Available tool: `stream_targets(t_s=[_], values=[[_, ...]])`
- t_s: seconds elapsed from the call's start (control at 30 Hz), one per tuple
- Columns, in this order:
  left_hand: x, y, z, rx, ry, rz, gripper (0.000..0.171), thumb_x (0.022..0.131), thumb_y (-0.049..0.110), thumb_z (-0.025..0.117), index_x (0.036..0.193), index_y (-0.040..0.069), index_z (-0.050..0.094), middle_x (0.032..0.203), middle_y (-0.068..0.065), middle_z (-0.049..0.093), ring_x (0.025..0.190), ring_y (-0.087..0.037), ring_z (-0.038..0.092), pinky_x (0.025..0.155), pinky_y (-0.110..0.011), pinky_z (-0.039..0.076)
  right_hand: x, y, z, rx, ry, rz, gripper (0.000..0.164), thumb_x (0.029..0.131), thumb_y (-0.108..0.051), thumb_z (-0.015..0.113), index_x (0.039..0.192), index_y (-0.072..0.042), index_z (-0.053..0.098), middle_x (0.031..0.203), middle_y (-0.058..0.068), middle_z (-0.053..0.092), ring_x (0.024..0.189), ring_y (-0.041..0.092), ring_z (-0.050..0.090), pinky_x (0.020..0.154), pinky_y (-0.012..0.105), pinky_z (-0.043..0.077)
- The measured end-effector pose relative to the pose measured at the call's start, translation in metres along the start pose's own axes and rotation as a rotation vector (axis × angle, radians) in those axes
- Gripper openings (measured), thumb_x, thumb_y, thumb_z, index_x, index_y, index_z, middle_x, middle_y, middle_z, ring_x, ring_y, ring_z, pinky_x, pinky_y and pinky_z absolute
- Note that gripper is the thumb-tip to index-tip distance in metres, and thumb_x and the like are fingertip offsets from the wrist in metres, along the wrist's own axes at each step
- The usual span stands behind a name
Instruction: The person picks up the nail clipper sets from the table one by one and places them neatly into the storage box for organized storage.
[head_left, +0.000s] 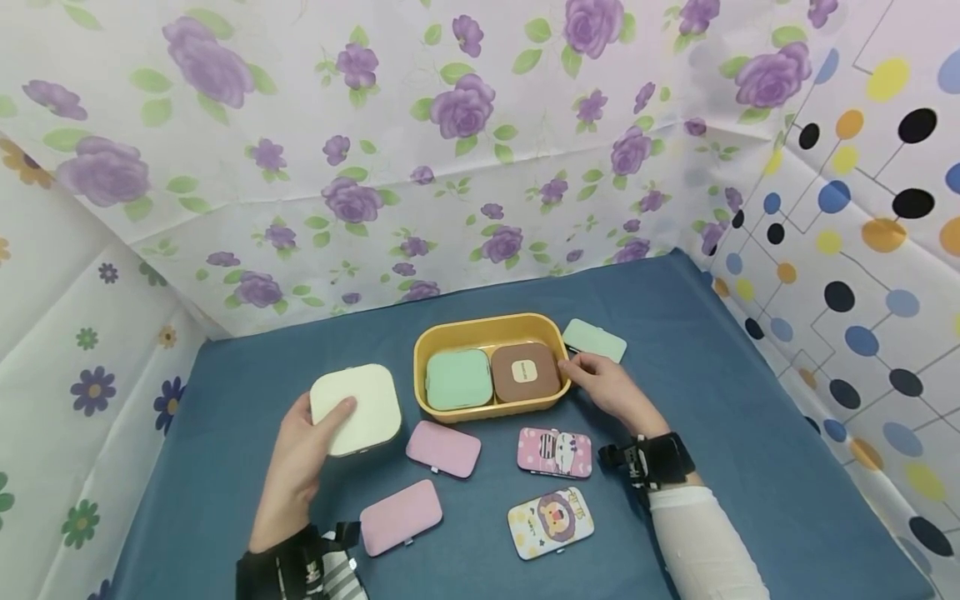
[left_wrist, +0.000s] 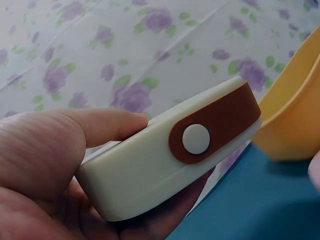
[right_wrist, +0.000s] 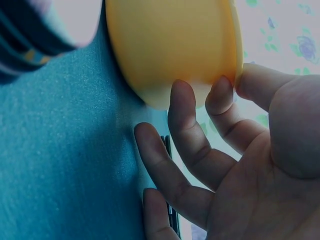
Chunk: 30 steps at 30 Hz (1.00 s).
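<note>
My left hand (head_left: 300, 454) holds a cream rounded-square case (head_left: 358, 410), thumb on top and fingers beneath. In the left wrist view, a brown strap (left_wrist: 225, 120) with a round cream snap crosses the case's side. The case is in the air, left of a yellow bin (head_left: 491, 323). At the bin's right end, my right hand (head_left: 611, 387) pinches the rim between thumb and forefinger; the other fingers spread along the outer wall (right_wrist: 175, 45). Inside the bin lie a mint-green case (head_left: 459, 379) on the left and a brown case (head_left: 526, 372) with a cream label on the right.
A flat pale green case (head_left: 596, 340) lies behind my right hand. In front of the bin are two plain pink cases (head_left: 444, 449), a pink cartoon case (head_left: 555, 452) and a lion-print case (head_left: 551, 523). Patterned cloth walls (head_left: 465, 208) border the blue tabletop (head_left: 645, 308).
</note>
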<state>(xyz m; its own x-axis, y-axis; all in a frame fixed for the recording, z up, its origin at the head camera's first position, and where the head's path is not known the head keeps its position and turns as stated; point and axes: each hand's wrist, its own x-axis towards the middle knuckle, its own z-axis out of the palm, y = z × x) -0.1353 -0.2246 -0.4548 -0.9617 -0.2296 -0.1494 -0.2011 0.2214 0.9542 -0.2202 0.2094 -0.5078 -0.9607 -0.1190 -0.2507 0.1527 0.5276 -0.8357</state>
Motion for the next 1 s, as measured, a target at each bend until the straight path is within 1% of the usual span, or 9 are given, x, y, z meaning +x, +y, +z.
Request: stream_targets(t_s=[0.13, 0.3, 0.4, 0.5, 0.6, 0.7, 0.83, 1.0], values=[[0.007, 0.005, 0.02, -0.012, -0.05, 0.01, 0.069, 0.092, 0.043, 0.071, 0.141, 0.004, 0.042, 0.115, -0.014, 0.065, 0.089, -0.014, 0.069, 0.074, -0.027, 0.054, 0.0, 0.0, 0.0, 0.004, -0.002, 0.004, 0.056, 0.09, -0.07, 0.052, 0.1, -0.016, 0.066, 0.1, 0.01, 0.06, 0.096, 0.027, 0.052, 0.08, 0.041, 0.035], [0.012, 0.011, 0.045, -0.021, -0.113, 0.008, 0.069, 0.092, 0.044, 0.07, 0.141, 0.004, 0.04, 0.12, -0.016, 0.061, 0.097, -0.02, 0.065, 0.08, -0.029, 0.052, -0.001, 0.0, -0.002, -0.002, -0.006, 0.008, 0.056, 0.091, -0.07, 0.052, 0.1, -0.016, 0.066, 0.1, 0.011, 0.059, 0.096, 0.027, 0.053, 0.08, 0.041, 0.035], [0.016, 0.014, 0.058, -0.031, -0.149, 0.001, 0.071, 0.092, 0.045, 0.07, 0.141, 0.005, 0.039, 0.121, -0.017, 0.061, 0.099, -0.021, 0.064, 0.083, -0.03, 0.05, -0.001, 0.0, -0.003, -0.003, -0.004, 0.012, 0.057, 0.09, -0.07, 0.052, 0.1, -0.016, 0.066, 0.1, 0.011, 0.059, 0.096, 0.027, 0.053, 0.079, 0.041, 0.035], [0.019, 0.015, 0.069, -0.039, -0.174, -0.007, 0.07, 0.091, 0.046, 0.07, 0.14, 0.006, 0.04, 0.118, -0.016, 0.063, 0.098, -0.022, 0.065, 0.083, -0.031, 0.051, -0.001, 0.001, -0.003, 0.001, -0.004, 0.017, 0.056, 0.09, -0.07, 0.052, 0.1, -0.017, 0.066, 0.099, 0.011, 0.059, 0.096, 0.027, 0.053, 0.079, 0.041, 0.035], [0.021, 0.014, 0.076, -0.044, -0.186, -0.009, 0.067, 0.091, 0.045, 0.071, 0.138, 0.006, 0.042, 0.113, -0.016, 0.065, 0.094, -0.022, 0.067, 0.08, -0.032, 0.052, 0.0, 0.002, -0.002, 0.008, -0.006, 0.012, 0.054, 0.091, -0.069, 0.053, 0.099, -0.017, 0.066, 0.099, 0.01, 0.059, 0.095, 0.027, 0.053, 0.078, 0.041, 0.035], [0.022, 0.012, 0.081, -0.043, -0.177, -0.012, 0.066, 0.091, 0.044, 0.072, 0.137, 0.006, 0.042, 0.109, -0.015, 0.066, 0.091, -0.021, 0.067, 0.078, -0.031, 0.052, 0.001, 0.002, -0.001, 0.01, -0.011, 0.001, 0.053, 0.092, -0.068, 0.053, 0.098, -0.017, 0.066, 0.099, 0.009, 0.059, 0.095, 0.027, 0.053, 0.078, 0.041, 0.035], [0.023, 0.013, 0.083, -0.05, -0.174, -0.015, 0.066, 0.092, 0.042, 0.071, 0.138, 0.005, 0.042, 0.109, -0.016, 0.066, 0.091, -0.021, 0.067, 0.078, -0.031, 0.052, 0.002, 0.003, 0.0, 0.007, -0.006, -0.004, 0.052, 0.092, -0.067, 0.053, 0.097, -0.017, 0.066, 0.098, 0.008, 0.059, 0.093, 0.027, 0.053, 0.078, 0.04, 0.035], [0.026, 0.017, 0.088, -0.067, -0.177, -0.014, 0.067, 0.091, 0.042, 0.072, 0.139, 0.006, 0.041, 0.112, -0.017, 0.064, 0.093, -0.021, 0.066, 0.079, -0.031, 0.052, 0.002, 0.004, -0.001, -0.001, 0.001, -0.007, 0.051, 0.093, -0.066, 0.053, 0.097, -0.017, 0.065, 0.097, 0.008, 0.059, 0.091, 0.027, 0.053, 0.076, 0.039, 0.035]])
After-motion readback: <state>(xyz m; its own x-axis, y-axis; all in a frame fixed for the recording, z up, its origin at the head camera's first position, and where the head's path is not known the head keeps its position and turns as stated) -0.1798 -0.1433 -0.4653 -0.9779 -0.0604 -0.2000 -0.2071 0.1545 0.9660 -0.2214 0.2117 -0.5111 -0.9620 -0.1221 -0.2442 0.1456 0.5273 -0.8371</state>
